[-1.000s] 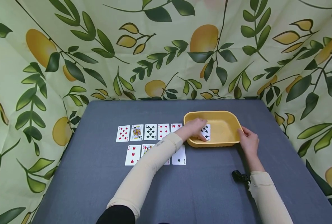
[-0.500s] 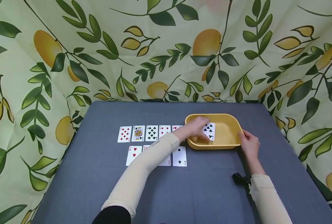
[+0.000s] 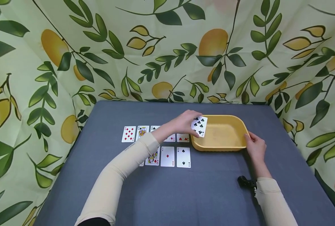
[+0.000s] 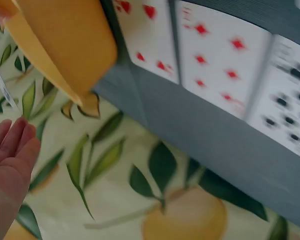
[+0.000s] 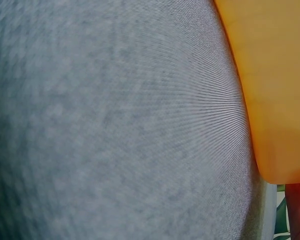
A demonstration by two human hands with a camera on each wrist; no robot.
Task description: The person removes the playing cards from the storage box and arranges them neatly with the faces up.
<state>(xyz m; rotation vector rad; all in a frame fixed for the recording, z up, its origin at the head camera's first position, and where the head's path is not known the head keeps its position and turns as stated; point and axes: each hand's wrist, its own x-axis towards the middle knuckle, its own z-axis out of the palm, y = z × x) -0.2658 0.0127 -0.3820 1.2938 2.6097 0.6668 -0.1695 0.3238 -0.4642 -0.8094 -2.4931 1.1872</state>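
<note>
In the head view my left hand (image 3: pixel 184 123) pinches a playing card of clubs (image 3: pixel 200 126) between thumb and fingers, raised over the left end of a yellow tray (image 3: pixel 227 133). The left wrist view catches the same card edge-on as a thin strip (image 4: pixel 2 85) beyond the fingertips (image 4: pixel 27 131). My right hand (image 3: pixel 255 146) grips the tray's right end by its rim. From the right wrist, the tray's outer wall (image 5: pixel 280 100) fills the right side, and only a bit of the fingers (image 5: pixel 299 207) shows below it.
Two rows of face-up cards lie left of the tray. The back row runs from a diamond card (image 3: pixel 129 134) to a heart card (image 3: pixel 183 138); the front row ends with the two of spades (image 3: pixel 183 157). My left sleeve (image 3: pixel 125 166) covers part of both. A patterned curtain (image 3: pixel 162 62) hangs behind.
My left hand has lifted the club card out of the tray and moved it left to the tray's left end. The right hand keeps its grip on the rim.
</note>
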